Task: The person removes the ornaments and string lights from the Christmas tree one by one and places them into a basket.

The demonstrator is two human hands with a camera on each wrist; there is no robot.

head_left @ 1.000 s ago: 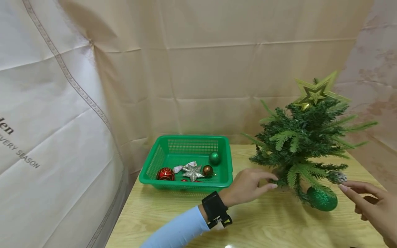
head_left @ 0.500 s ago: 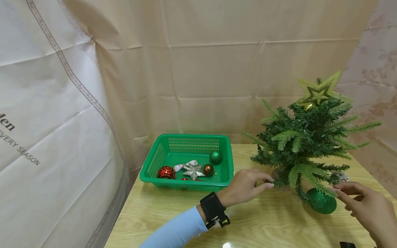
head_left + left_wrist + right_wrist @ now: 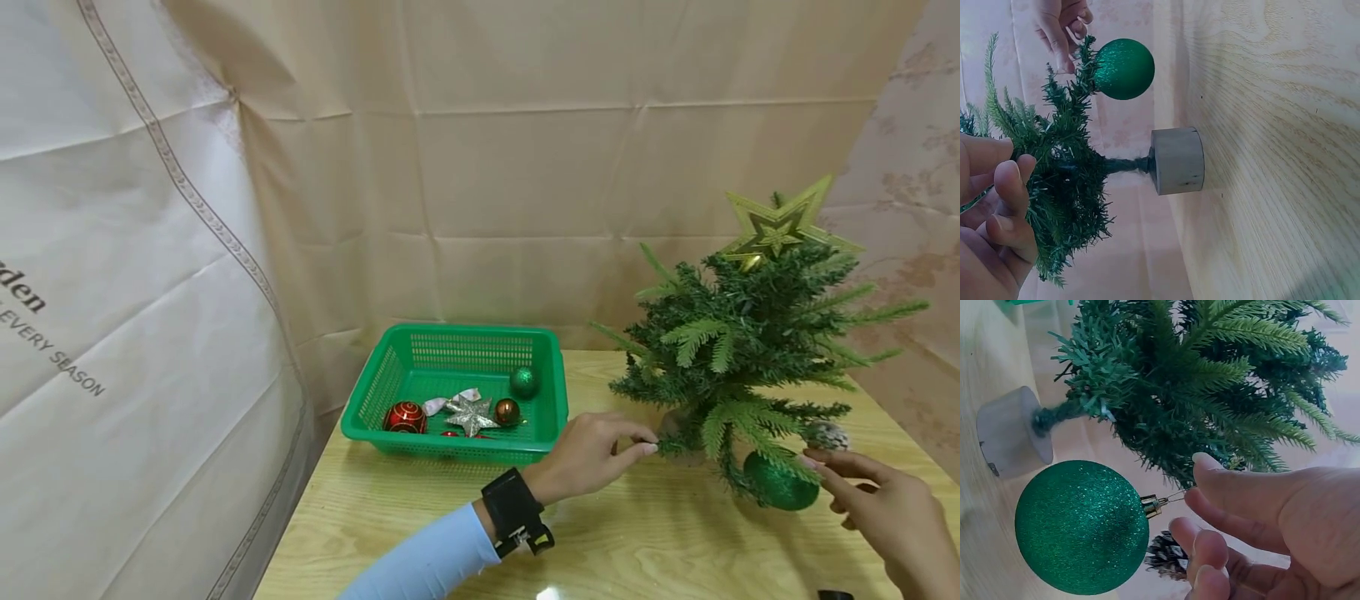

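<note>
A small artificial Christmas tree (image 3: 742, 321) stands at the right of the table, a gold star (image 3: 780, 225) on its top. My left hand (image 3: 588, 454) pinches a low branch tip on the tree's left side between thumb and forefinger. A glittery green bauble (image 3: 1082, 526) hangs low on the right side, by a thin wire loop from its gold cap. My right hand (image 3: 877, 500) pinches at this loop and the branch end, the thumb partly hiding the spot. Behind those fingers hangs a frosted pine cone (image 3: 828, 435).
Left of the tree, a green plastic basket (image 3: 453, 447) holds a red bauble (image 3: 405, 417), a silver star (image 3: 471, 415), a brown bauble (image 3: 507, 412) and a smaller green bauble (image 3: 524, 382). The tree's grey base (image 3: 1177, 161) rests on the wooden table (image 3: 630, 542). Cloth hangs behind.
My right hand has moved from the pine cone down and left to the green bauble's loop. The left hand stays at its branch. The camera view has shifted slightly.
</note>
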